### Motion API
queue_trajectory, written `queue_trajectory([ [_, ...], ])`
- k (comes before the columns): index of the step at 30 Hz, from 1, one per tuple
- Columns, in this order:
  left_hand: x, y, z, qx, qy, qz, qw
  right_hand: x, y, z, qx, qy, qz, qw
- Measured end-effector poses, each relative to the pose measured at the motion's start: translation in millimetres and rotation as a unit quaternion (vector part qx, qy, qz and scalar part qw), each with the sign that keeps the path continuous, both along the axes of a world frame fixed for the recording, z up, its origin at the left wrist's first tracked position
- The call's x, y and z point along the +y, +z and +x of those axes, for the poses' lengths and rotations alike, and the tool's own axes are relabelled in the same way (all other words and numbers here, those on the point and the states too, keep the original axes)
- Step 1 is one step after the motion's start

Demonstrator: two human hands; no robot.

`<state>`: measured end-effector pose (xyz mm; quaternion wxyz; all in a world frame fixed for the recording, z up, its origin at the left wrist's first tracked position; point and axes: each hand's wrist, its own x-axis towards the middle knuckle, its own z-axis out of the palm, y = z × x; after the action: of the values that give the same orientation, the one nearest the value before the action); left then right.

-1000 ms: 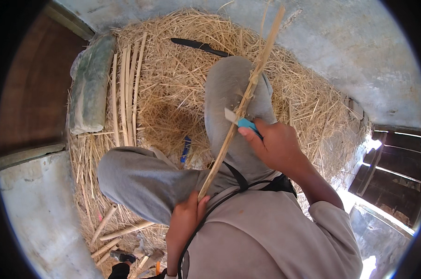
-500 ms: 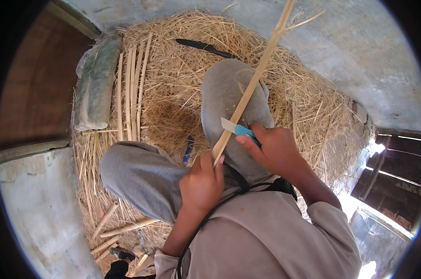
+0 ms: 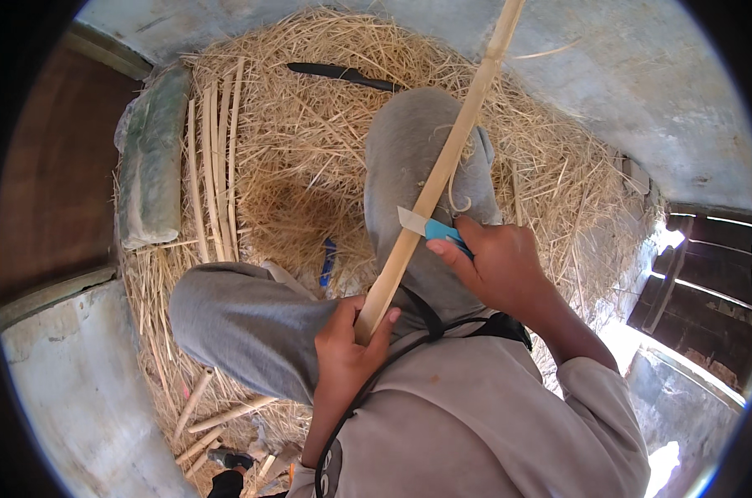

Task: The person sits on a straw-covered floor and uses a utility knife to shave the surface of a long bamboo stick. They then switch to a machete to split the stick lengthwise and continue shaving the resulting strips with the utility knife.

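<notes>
A long pale wooden strip, perhaps bamboo (image 3: 455, 153), slants from my lap up past my bent knee to the upper edge. Around its lower end my left hand (image 3: 349, 342) is closed, thumb along one side. My right hand (image 3: 494, 259) grips a box cutter (image 3: 447, 236) by its blue handle. The cutter's wide blade (image 3: 412, 221) lies across the strip, over my thigh. A thin curled shaving (image 3: 456, 195) hangs from the strip just above the blade.
Straw and shavings (image 3: 310, 141) cover the floor. A black knife (image 3: 343, 75) lies beyond my knee, and a blue tool (image 3: 328, 262) by my legs. Several strips (image 3: 214, 166) lie left beside a wrapped greenish bundle (image 3: 153, 162). Sticks and another person's foot (image 3: 231, 459) show lower left.
The strip has turned slightly in my left hand, showing a broader face, and the left grip has shifted a little lower. A curled shaving now shows near the blade.
</notes>
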<state>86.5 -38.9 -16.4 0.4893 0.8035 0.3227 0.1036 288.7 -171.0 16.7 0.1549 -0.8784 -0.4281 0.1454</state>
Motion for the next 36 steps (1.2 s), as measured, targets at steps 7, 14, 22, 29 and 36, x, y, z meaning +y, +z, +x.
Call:
queue_trajectory([
  [7,5,7,-14,0.000,-0.020,-0.058,0.998,-3,-8,-7,-0.078,0.006,0.041,0.996],
  [14,2,14,-28,0.069,-0.032,-0.094,0.993,-9,-7,-6,-0.071,-0.002,0.019,0.997],
  [22,9,10,-85,0.095,-0.034,-0.205,0.974,-14,-12,-9,-0.082,-0.044,0.033,0.995],
  [29,9,17,-51,0.085,-0.044,-0.158,0.983,-10,3,1,0.058,-0.076,0.034,0.995],
  [36,16,15,9,0.070,-0.081,-0.059,0.993,9,2,-3,0.053,-0.008,0.026,0.998],
])
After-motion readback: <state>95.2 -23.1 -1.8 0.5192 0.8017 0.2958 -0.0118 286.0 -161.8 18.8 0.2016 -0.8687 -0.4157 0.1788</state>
